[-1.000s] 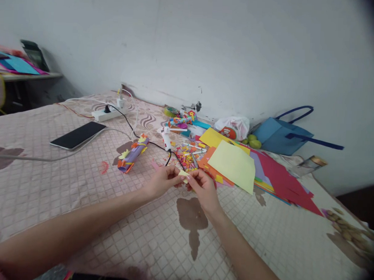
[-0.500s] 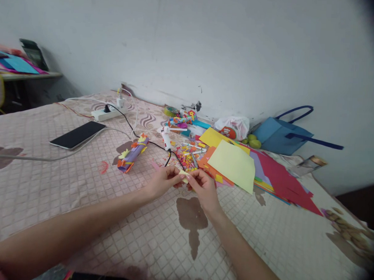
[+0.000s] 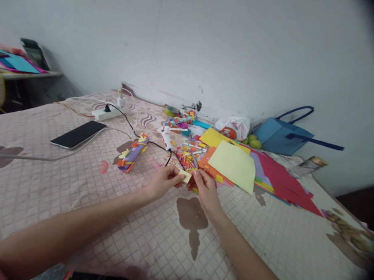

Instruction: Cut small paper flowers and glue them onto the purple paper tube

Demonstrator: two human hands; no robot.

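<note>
My left hand [image 3: 166,181] pinches a small pale yellow piece of paper [image 3: 185,176] between thumb and fingers. At the paper's right edge is my right hand [image 3: 206,188], its fingers curled together; I cannot make out what is between them. Just beyond both hands lie many tiny coloured paper scraps [image 3: 189,153]. A white glue gun [image 3: 166,138] with a black cord stands behind them. To the left rests a purple paper roll [image 3: 133,153] decorated with orange and yellow paper shapes. On the right is a large pale yellow sheet [image 3: 232,164] on top of other coloured paper.
A tablet or large phone [image 3: 78,134] lies at the left, with a white cable beside it. Behind it is a white power strip [image 3: 107,113]. Red sheets [image 3: 284,181], a blue bag [image 3: 283,136], a plastic bag [image 3: 235,126] and green round fruit [image 3: 254,142] sit at the right.
The small yellow paper now shows a larger flat face. My right thumb has moved off it, slightly to the right. My left hand stays in place.
</note>
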